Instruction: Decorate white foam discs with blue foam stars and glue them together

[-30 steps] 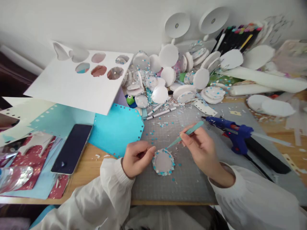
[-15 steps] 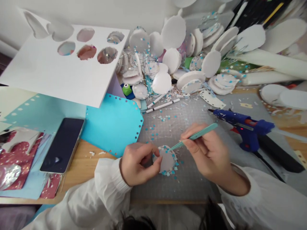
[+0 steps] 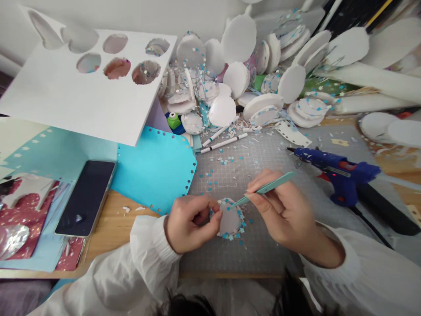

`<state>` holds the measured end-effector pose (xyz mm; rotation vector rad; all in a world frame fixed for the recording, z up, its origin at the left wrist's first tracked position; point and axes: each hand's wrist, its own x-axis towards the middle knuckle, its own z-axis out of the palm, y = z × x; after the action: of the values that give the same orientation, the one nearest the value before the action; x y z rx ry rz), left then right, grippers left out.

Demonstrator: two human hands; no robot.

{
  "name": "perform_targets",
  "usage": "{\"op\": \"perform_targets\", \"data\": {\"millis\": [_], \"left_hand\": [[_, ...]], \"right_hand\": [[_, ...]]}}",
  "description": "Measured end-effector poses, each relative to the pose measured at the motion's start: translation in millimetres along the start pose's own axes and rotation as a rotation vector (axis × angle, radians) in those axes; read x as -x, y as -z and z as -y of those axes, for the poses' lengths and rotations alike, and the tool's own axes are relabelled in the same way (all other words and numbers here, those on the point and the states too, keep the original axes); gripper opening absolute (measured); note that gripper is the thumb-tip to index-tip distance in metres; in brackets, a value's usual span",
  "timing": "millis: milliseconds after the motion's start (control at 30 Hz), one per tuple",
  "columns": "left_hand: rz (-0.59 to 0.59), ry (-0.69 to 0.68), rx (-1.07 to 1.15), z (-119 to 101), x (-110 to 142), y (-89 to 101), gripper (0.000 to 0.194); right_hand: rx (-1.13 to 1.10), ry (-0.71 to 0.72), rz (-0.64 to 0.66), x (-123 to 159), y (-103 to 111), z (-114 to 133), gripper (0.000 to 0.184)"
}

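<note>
On the mat (image 3: 269,259), our right hand (image 3: 287,213) pinches tweezers (image 3: 276,182) that could knock stars (image 3: 230,237) askew if our curled left hand (image 3: 190,224), its grip unclear, jostles the disc (image 3: 229,219).

Left sleeve (image 3: 105,272), right sleeve (image 3: 365,272): whitish, loose, creased, gathered at cuffs. Left hand (image 3: 192,224), right hand (image 3: 283,213) bare. Below table's (image 3: 121,224) front edge: pale greyish clothing (image 3: 240,296), blurred.

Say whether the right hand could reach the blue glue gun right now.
Probably yes: the blue glue gun lies beside the right hand, with nothing visible between them. But that hand holds green tweezers, which may need setting down first.
</note>
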<state>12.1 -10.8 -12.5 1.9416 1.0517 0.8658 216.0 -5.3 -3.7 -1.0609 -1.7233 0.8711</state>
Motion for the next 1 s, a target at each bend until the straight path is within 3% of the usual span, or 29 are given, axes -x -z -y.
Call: {"op": "perform_targets", "data": {"millis": [267,600,1000], "left_hand": [[-0.004,-0.007,0.006,-1.3,-0.6,0.5,0.01],[-0.002,-0.026,0.012,-2.1,-1.5,1.4,0.01],[-0.011,-0.041,0.001,-1.7,-1.4,1.5,0.009]], "right_hand": [[-0.006,-0.032,0.012,0.1,-0.3,-1.3,0.013],[-0.072,-0.158,-0.039,-9.5,0.8,7.3,0.003],[-0.171,-0.346,-0.025,-13.7,0.6,5.6,0.015]]}}
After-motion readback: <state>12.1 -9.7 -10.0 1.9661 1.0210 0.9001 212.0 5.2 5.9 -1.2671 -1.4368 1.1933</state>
